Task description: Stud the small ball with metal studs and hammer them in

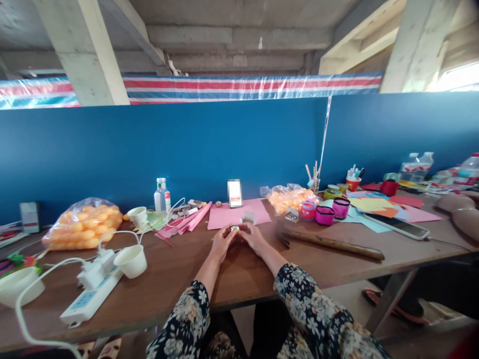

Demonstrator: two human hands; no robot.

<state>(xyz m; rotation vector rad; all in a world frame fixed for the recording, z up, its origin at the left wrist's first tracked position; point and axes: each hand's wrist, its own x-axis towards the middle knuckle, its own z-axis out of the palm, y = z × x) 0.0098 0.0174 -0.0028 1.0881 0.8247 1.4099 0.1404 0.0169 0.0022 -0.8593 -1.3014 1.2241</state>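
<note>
Both my hands meet over the brown table (pixel 175 269), close to the front edge of a pink paper sheet (pixel 219 217). Between the fingertips is a small shiny metallic piece (pixel 235 228), silvery and gold, too small to name. My left hand (pixel 223 240) pinches it from one side, and my right hand (pixel 253 237) closes on the other. Just beyond the right fingers, a small clear plastic piece (pixel 248 218) lies on the pink sheet. A white upright card (pixel 235 193), partly pixelated, stands behind. To the right lies a hammer with a wooden handle (pixel 333 243).
At left are a bag of orange balls (pixel 84 224), a power strip (pixel 92 296) with cables and a paper cup (pixel 130 261). Another ball bag (pixel 290 198), magenta rolls (pixel 325 215), coloured papers (pixel 370 205) and a phone (pixel 396 227) lie right. A blue partition (pixel 187 144) stands behind.
</note>
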